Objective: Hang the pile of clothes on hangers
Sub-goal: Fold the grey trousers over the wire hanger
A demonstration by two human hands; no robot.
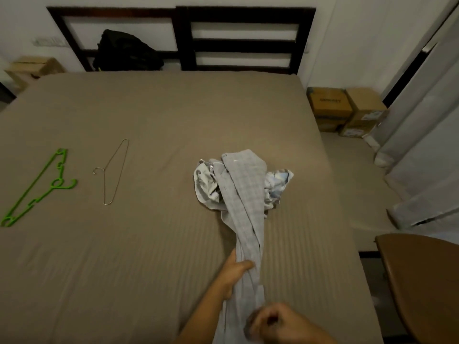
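1. Gripping the grey checked garment (pixel 244 194), the left hand (pixel 233 271) curls round its middle.
2. The right hand (pixel 280 324) pinches its near end, fingers (pixel 267 316) curled.
3. Beyond the fingers sits the clothes pile (pixel 206 182); far left lie the green hanger (pixel 37 189) and the wire hanger (pixel 114 172).

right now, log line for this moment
left hand grips grey checked garment | right hand grips it nearer | clothes pile on bed | green hanger, wire hanger untouched
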